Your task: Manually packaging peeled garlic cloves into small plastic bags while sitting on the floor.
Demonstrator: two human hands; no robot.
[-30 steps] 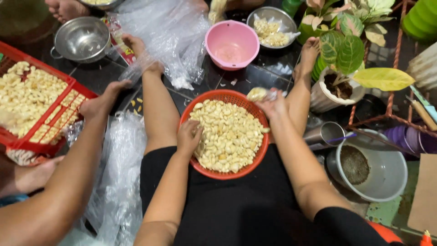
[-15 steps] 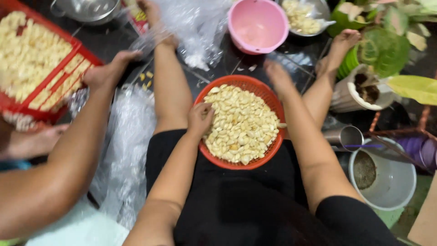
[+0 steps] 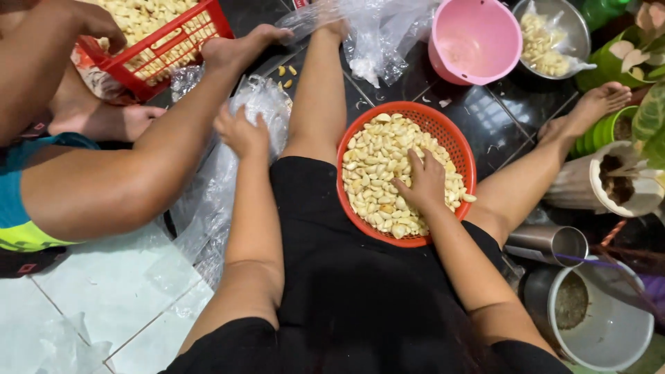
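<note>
Down on the floor, the person sits with legs stretched out and a round orange basket (image 3: pixel 454 142) resting between the thighs, against the black skirt. It is heaped with peeled garlic cloves (image 3: pixel 374 163), pale cream-yellow, smooth and glossy, packed right up to the rim. The right hand (image 3: pixel 424 181) lies flat on the pile, fingers spread and pressed into the cloves, gripping nothing I can make out. The left hand (image 3: pixel 241 130) is off to the side, fingers curled on the crumpled clear plastic bag (image 3: pixel 215 180) beside the left thigh; whether it pinches the plastic I cannot tell. One orange basket here, one red crate (image 3: pixel 163 45) of cloves at the top left beside another person's leg, one pink bowl (image 3: pixel 474 38), one steel bowl (image 3: pixel 554 34) holding more cloves. A few loose cloves (image 3: pixel 285 73) lie on the dark tiles.
</note>
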